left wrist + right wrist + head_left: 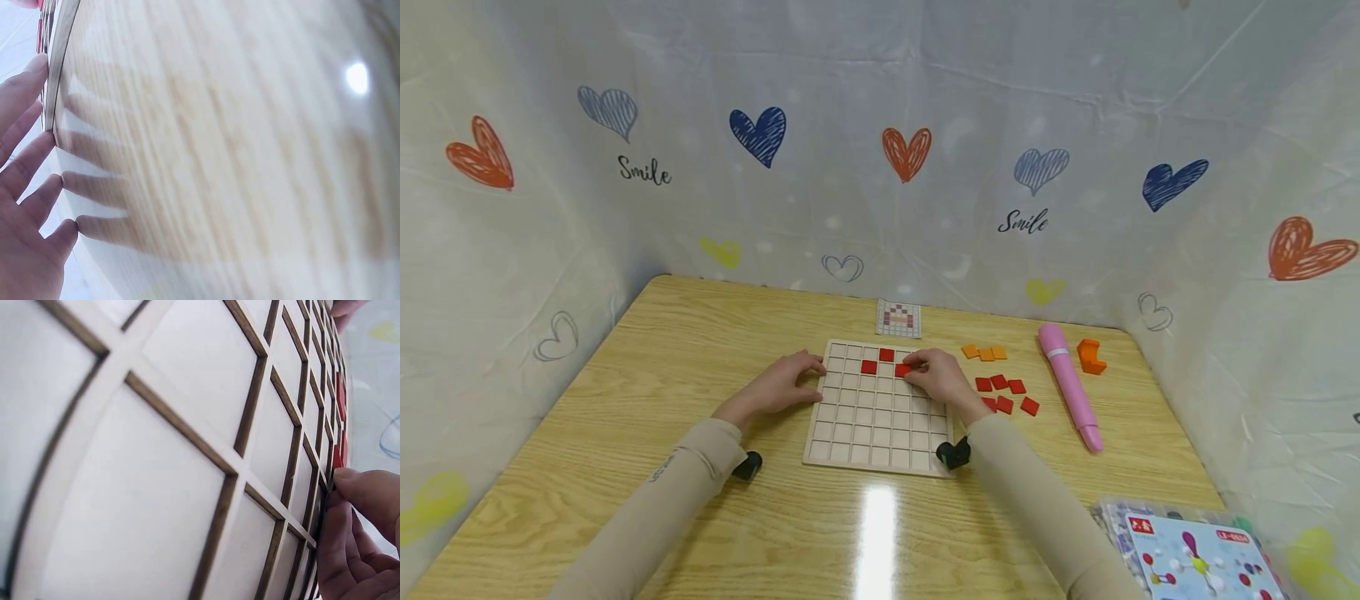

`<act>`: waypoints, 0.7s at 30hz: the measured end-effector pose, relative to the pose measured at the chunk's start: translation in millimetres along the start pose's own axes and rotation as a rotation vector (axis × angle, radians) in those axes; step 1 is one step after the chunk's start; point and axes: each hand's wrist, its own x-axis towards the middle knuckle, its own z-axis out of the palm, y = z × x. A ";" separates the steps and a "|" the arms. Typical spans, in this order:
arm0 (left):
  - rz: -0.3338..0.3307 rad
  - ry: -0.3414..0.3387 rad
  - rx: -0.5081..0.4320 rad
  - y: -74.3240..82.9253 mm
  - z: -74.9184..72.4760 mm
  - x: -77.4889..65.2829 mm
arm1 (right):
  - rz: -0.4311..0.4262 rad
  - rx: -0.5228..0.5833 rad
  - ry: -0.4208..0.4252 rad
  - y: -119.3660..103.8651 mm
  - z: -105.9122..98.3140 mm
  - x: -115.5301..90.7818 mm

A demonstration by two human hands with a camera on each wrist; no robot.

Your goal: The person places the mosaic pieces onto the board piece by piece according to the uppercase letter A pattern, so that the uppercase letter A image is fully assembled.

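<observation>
Heart-printed sheets [835, 200] around the table [662, 358] suggest a booth.

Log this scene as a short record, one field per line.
Centre: pale grid board on a wooden table
Placed on it: three red tiles
Left hand: fingertips touch the board's left edge
Right hand: thumb and finger pinch the rightmost placed tile
To the right: three orange tiles, loose red tiles, pink pen-shaped object
Beyond board: pattern card
Near right corner: box with molecule pictures

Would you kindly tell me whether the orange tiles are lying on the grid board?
No, the orange tiles lie on the wooden table, to the right of the grid board and apart from it.
</observation>
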 end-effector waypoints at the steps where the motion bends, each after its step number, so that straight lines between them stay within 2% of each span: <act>1: 0.004 0.003 -0.002 -0.1 0.2 -0.2 | -0.003 -0.007 0.001 0.3 0.8 0.5; 5: 0.022 0.011 0.005 0.9 0.2 -1.0 | -0.011 -0.029 0.009 0.3 3.2 2.2; 12: -0.033 -0.019 0.000 2.5 -0.3 0.6 | -0.013 -0.048 0.015 -0.9 4.8 2.9; 21: -0.023 -0.015 0.003 1.5 -0.4 1.1 | -0.025 -0.044 0.016 -3.3 4.8 3.5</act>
